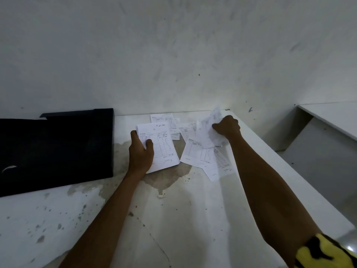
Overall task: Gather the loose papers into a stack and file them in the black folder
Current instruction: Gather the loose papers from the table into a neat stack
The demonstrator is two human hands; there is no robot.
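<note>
L hand (140, 151) was closed on a small stack (159, 147) at bench (183, 219) centre; R hand (226, 127) pinched one lifted sheet (207, 130). Loose papers (201, 155) lay between, black folder (56, 149) shut to the left. Risk: thin sheets could slip, crumple or scatter w/ a hasty pull.

The black folder (56, 149) runs off the left edge. The paper (209, 128) in the right hand (227, 126) is motion-blurred. Writing on the loose papers (201, 153) is too small to read; the left hand (141, 151) covers part of its stack (162, 146).
</note>
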